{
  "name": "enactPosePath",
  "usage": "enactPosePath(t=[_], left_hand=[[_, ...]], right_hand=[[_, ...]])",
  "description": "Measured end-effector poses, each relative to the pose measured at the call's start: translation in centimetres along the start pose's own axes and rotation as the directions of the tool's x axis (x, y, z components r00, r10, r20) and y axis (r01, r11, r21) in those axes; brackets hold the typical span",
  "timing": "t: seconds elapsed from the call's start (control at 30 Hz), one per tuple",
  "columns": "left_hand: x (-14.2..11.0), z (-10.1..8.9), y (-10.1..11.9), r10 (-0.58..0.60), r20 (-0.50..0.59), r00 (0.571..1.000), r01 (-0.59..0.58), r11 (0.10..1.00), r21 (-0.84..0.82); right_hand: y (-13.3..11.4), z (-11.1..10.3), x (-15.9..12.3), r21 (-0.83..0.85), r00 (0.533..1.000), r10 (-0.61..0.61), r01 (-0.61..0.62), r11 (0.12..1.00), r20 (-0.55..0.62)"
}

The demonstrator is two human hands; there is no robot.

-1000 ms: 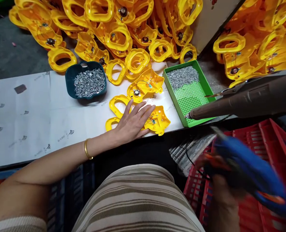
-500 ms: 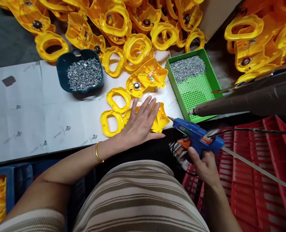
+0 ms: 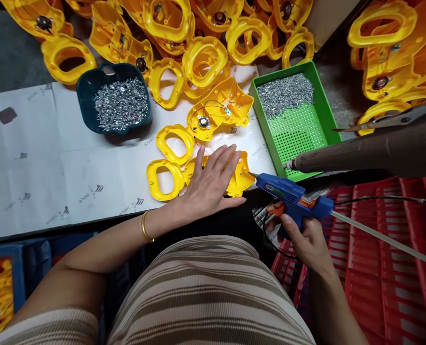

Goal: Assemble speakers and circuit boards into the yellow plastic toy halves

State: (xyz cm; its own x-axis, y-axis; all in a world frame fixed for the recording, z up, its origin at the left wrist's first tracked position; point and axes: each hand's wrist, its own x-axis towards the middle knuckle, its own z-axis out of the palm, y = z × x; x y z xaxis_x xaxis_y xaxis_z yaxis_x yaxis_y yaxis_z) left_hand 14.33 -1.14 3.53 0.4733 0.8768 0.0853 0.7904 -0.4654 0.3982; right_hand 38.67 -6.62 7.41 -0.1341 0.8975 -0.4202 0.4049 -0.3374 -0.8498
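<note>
My left hand (image 3: pixel 211 184) is spread flat over a yellow plastic shell (image 3: pixel 242 177), hiding its middle. My right hand (image 3: pixel 302 235) grips a blue hot glue gun (image 3: pixel 282 187), fingers around its orange trigger. The nozzle points left, at the shell's right edge; whether it touches cannot be made out. A long glue stick (image 3: pixel 381 237) sticks out of the gun's back. Just beyond lies a second yellow shell (image 3: pixel 216 112) with a small round speaker (image 3: pixel 203 122), wires and a little circuit board. Two yellow rings (image 3: pixel 165 179) lie left of the shells.
A dark teal bin (image 3: pixel 85 108) of screws stands at the left, a green basket (image 3: pixel 270 143) of small metal pieces at the right. A brown pole-like tool (image 3: pixel 360 151) juts in from the right above red crates (image 3: pixel 371 268). Yellow parts (image 3: pixel 248 40) pile up behind.
The view has shifted slightly. My right hand and the glue gun have moved little, and my left hand stays spread over the shell.
</note>
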Motion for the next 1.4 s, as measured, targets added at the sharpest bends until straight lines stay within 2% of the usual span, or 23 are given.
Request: enactPosePath(t=[0.17, 0.5, 0.7, 1.4], left_hand=[[0.0, 0.1, 0.1, -0.001, -0.006, 1.0, 0.001, 1.0, 0.017], [-0.1, 0.2, 0.2, 0.0, -0.005, 1.0, 0.0, 0.999, 0.045], [-0.1, 0.0, 0.3, -0.004, 0.01, 1.0, 0.003, 0.998, 0.062], [0.1, -0.2, 0.5, -0.01, 0.033, 0.999, 0.006, 0.995, 0.101]], right_hand=[[-1.0, -0.1, 0.1, -0.132, 0.998, -0.051, 0.046, 0.99, -0.04], [-1.1, -0.6, -0.2, -0.314, 0.998, -0.056, 0.041, 0.949, -0.039], [-1.3, -0.7, -0.2, -0.325, 0.993, -0.099, 0.076, 0.943, -0.056], [-1.8, -0.5, -0.8, -0.469, 0.99, -0.098, 0.039, 0.882, -0.102]])
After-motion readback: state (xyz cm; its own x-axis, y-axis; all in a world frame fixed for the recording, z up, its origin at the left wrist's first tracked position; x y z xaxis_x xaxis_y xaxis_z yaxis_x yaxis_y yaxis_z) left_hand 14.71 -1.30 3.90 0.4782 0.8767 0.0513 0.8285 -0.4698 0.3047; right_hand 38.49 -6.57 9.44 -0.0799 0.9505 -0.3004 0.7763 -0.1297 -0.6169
